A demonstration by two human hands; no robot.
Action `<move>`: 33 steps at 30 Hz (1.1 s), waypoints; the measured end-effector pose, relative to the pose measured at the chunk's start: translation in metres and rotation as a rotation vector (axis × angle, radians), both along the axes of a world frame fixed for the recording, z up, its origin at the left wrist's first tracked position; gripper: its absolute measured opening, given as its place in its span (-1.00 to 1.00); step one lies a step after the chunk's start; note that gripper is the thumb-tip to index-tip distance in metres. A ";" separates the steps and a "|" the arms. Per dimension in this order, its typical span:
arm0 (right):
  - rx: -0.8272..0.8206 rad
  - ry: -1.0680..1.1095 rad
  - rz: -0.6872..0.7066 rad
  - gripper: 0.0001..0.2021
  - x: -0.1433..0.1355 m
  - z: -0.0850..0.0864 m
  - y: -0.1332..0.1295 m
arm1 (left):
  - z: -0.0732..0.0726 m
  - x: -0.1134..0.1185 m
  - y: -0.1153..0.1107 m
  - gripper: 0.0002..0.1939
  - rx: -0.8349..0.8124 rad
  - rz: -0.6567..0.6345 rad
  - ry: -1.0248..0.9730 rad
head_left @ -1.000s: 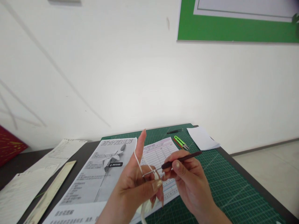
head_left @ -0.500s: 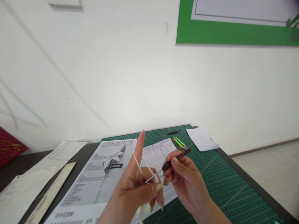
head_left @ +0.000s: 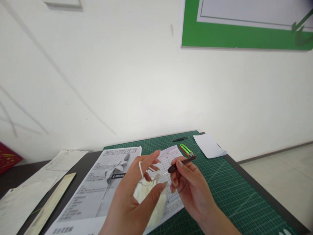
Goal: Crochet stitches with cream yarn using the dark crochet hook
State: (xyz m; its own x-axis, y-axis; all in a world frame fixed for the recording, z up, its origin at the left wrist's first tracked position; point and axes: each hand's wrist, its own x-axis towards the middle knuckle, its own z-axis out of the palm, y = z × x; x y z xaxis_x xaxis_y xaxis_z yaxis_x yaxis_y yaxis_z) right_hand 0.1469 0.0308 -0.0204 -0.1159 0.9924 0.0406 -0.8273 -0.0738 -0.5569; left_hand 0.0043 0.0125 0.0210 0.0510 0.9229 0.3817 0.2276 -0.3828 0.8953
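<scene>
The right hand (head_left: 193,191) is closed on the dark handle of a crochet hook (head_left: 182,164), and from my end I see it gripped between thumb and fingers like a pen, its thin metal shaft pointing left and slightly down. The left hand (head_left: 132,192) I read as loosely open: thumb apart from the fingers, with white yarn (head_left: 141,169) passing round the raised index finger. The yarn runs toward the hook tip, in the gap between my two hands; it is too blurred there for me to tell whether the tip has caught a loop. Just behind the left thumb I make out a pale yellow bundle (head_left: 156,212), partly hidden.

Under the hands lie a ruled form (head_left: 168,156) and, to its left, a printed sheet (head_left: 81,199) with a flower picture. Both overlap a green cutting mat (head_left: 227,192) on the dark desk (head_left: 81,171). Beyond the right hand I have bright green snips (head_left: 186,149), a slim dark tool (head_left: 180,139) farther back, and white paper (head_left: 209,146) at the mat's right edge. Far left are a pale flat strip (head_left: 51,204), handwritten pages (head_left: 68,160) and a red object (head_left: 8,158) near the white wall (head_left: 146,81).
</scene>
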 end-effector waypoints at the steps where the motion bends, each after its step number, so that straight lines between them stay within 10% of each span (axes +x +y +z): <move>1: 0.002 -0.005 -0.007 -0.87 0.000 0.000 0.000 | 0.000 0.001 0.000 -0.61 0.014 0.009 -0.011; 18: 0.020 -0.075 -0.081 -0.88 -0.003 0.001 -0.003 | 0.003 0.017 -0.002 -0.34 -0.344 -0.123 -0.533; 33: 0.032 -0.172 -0.042 -0.90 -0.009 -0.001 -0.001 | -0.005 0.022 0.003 -0.08 -0.330 -0.073 -0.268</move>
